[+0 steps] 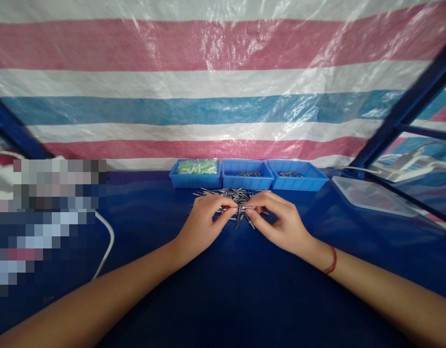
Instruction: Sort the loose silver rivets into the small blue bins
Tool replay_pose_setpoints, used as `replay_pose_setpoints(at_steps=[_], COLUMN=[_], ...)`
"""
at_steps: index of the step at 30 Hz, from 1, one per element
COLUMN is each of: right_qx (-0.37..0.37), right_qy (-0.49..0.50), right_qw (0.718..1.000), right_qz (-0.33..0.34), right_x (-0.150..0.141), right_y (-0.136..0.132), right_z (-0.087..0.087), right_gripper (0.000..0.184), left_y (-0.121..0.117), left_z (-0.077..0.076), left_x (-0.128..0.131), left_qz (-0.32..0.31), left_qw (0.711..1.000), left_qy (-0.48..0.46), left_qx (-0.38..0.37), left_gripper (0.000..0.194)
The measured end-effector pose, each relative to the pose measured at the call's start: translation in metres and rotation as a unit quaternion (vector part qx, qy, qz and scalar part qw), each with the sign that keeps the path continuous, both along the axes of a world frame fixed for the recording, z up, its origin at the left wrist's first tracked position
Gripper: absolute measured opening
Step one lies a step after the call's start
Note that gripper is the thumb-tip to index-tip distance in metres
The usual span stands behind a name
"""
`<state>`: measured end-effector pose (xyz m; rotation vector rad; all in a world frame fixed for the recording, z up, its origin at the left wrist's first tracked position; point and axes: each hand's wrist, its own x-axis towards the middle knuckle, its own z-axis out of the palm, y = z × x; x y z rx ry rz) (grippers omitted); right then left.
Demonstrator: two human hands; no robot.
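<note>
Thin metal rod (pixel 248 208) at frame centre, held just above or against the near part of a loose pile of metal rods (pixel 238 195); exact height cannot be told. Its long axis runs roughly level, left to right across the frame, one end toward each hand. Which end is the tip: too small to tell.

Left hand (pixel 201 220): thumb and index fingertips brought together, pinching the rod's left end. Right hand (pixel 285 223): same narrow pinch at the right end.

Pile rods point in many directions, several near ones slanting toward the lower frame. Beyond, upper centre: left blue bin (pixel 196 182), green pieces; middle blue bin (pixel 247 183) and right blue bin (pixel 301 183), rods.
</note>
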<state>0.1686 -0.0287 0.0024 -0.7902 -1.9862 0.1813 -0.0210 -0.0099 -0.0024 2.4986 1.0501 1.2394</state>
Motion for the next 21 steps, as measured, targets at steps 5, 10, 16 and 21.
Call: replay_pose_setpoints(at_steps=[5,10,16,21], right_qx=[0.014,-0.055,-0.151,-0.188], right_qy=[-0.010,0.138,0.302,0.351], right_qw=[1.000,0.970,0.874,0.862], right_qz=[-0.005,-0.190,-0.350,-0.315], right_x=[0.000,0.028,0.081,0.080], right_y=[0.001,0.030,0.068,0.070], right_z=[0.001,0.000,-0.004,-0.008], right_gripper=[0.016,0.019,0.031,0.032], left_y=[-0.003,-0.005,-0.005,-0.006], left_z=[-0.001,-0.004,-0.008,-0.010], left_x=[0.000,-0.001,0.000,0.001], left_qz=[-0.028,-0.003,0.015,0.031], left_qw=[0.999,0.997,0.988,0.984], left_qy=[0.033,0.074,0.152,0.175], left_qx=[0.004,0.011,0.008,-0.008], left_gripper=[0.008,0.026,0.015,0.018])
